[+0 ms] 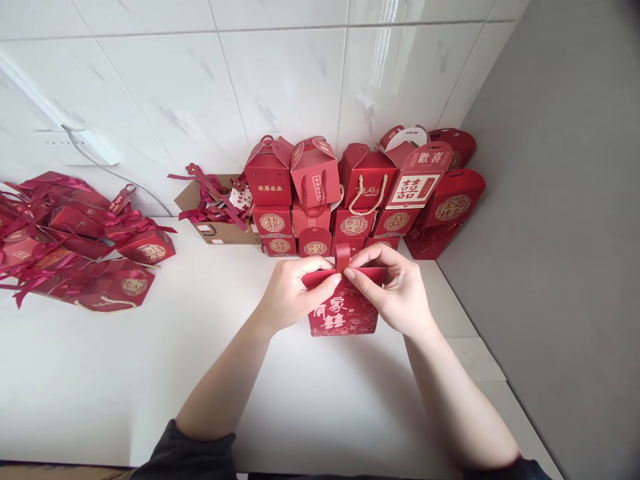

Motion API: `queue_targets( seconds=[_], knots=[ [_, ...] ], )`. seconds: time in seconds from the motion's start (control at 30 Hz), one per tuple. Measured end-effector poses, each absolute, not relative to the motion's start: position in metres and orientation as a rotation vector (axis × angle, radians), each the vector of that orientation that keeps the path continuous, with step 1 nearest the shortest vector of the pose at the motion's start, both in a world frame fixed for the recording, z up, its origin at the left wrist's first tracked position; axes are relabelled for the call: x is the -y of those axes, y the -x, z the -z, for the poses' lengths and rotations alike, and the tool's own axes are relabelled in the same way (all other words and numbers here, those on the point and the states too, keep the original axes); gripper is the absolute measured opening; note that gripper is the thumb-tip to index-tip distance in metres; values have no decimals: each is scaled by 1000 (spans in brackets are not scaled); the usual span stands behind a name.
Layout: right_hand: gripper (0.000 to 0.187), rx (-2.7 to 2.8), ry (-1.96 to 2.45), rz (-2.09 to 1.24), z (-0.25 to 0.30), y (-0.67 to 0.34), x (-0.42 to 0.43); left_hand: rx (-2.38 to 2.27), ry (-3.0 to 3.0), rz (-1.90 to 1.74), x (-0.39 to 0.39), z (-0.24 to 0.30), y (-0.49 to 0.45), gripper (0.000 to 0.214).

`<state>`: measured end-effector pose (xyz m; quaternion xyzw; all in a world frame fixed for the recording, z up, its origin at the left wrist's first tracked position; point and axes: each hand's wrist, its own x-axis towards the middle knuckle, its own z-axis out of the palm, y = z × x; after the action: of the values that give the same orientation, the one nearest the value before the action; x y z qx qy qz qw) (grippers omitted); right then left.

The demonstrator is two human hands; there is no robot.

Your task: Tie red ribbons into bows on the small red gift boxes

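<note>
A red gift box (347,323) with pale Chinese lettering is held up in front of me, over the white table. My left hand (300,287) grips its upper left edge, thumb on the front face and fingers behind. On the other side, my right hand (393,283) pinches the top edge with thumb and forefinger. Between my two thumbs a red strap loop (343,257) stands up from the box's top. The fingers behind the box are partly hidden.
Stacked red gift boxes (270,173) stand against the tiled wall. A cardboard box (220,232) of ribbons and tags sits left of them. Ribboned red boxes (90,233) are heaped at far left. A grey panel (560,200) bounds the right side of the white table (200,360).
</note>
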<state>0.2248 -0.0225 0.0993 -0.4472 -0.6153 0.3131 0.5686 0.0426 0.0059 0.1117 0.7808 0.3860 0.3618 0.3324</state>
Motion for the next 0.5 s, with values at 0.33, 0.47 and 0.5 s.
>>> queue_targets(
  seconds=[0.33,0.47,0.5],
  knots=[
    [19,1586,967,-775,-108,-231,30,-884,-2103,-1106,-2,-112,-41,16],
    [21,1558,971,-796,-104,-229,29,-917,-2149,-1130,-1,-113,-41,18],
    [19,1550,967,-817,-103,-229,28,-920,-2155,-1132,-1,-113,-41,18]
  ],
)
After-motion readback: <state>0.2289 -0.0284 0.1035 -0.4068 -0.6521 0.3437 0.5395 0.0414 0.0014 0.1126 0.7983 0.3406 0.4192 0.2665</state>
